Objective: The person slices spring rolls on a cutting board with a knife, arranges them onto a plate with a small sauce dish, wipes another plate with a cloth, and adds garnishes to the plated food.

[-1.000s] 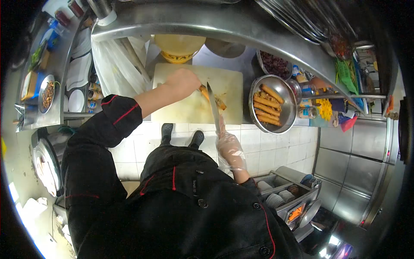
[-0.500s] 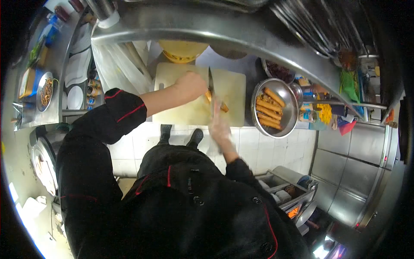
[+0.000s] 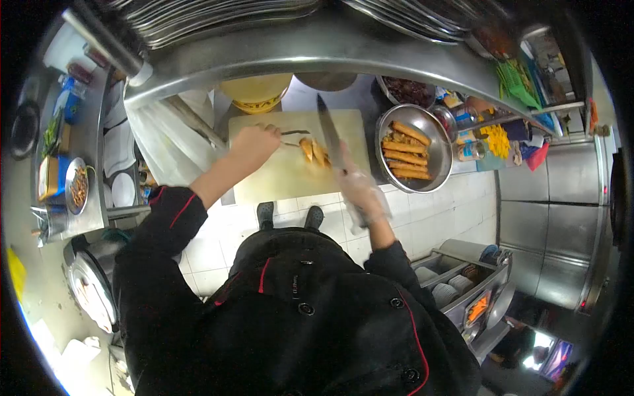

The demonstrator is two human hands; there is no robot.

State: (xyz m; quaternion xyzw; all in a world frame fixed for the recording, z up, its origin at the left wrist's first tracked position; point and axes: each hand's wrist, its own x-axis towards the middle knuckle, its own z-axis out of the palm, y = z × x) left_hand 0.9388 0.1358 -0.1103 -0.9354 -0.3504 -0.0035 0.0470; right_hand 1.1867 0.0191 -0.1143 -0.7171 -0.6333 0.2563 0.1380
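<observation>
My right hand (image 3: 362,190), in a clear glove, is closed around a large kitchen knife (image 3: 328,129), its blade pointing away from me over the right part of the cutting board (image 3: 264,181). My bare left hand (image 3: 257,142) is closed on what looks like a pair of tongs (image 3: 295,132), two thin arms reaching right. Just beyond their tips lie cut pieces of a golden fried roll (image 3: 314,152), left of the blade. Right of the board, a steel bowl (image 3: 444,155) holds several whole fried rolls (image 3: 406,158).
A steel shelf (image 3: 264,61) stacked with trays runs overhead, in front of me. Behind the board stand a yellow tub (image 3: 254,92) and a bowl of dark food (image 3: 408,89). A plastic sheet (image 3: 162,132) hangs at left.
The knife has lifted off the roll and moved right with my right hand. My left hand has drawn back left, and cut pieces now lie apart from it. The view has shifted.
</observation>
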